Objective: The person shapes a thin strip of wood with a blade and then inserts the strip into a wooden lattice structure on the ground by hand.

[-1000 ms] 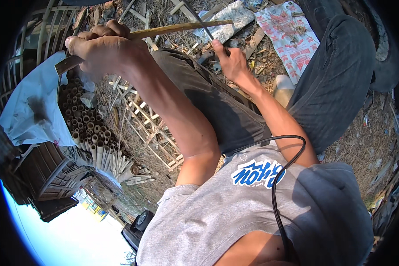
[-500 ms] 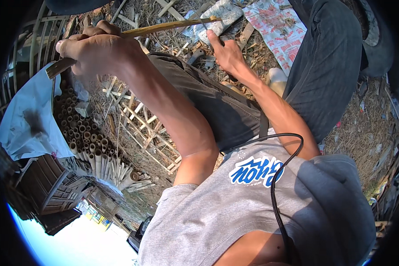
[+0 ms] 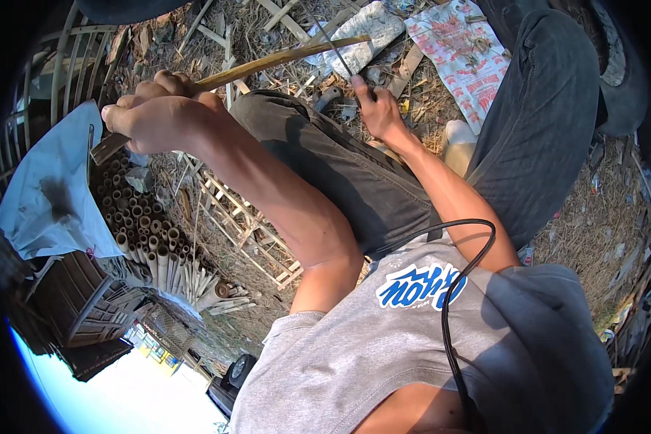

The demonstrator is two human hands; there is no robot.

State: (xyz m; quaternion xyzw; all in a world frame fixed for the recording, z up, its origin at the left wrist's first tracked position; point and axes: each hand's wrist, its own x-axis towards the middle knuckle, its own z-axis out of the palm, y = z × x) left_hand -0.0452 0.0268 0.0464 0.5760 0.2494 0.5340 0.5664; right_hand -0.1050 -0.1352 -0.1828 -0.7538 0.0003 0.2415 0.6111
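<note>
Straw-littered ground [image 3: 615, 217], stacked bamboo tubes [image 3: 141, 224], wooden lattice [image 3: 242, 231]

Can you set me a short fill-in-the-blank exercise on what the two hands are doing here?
1. The left hand grips a long bamboo ____.
2. The right hand holds a thin ____ against the stick.
3. Cut bamboo tubes are stacked on the person's ____ side.

Missing words: stick; blade; left

Hard daylight falls from the upper side, throwing sharp dark shadows under the left hand [image 3: 159, 116] and its forearm, while the sky burns white at the lower left and fisheye bending with black vignette rings the rim
</note>
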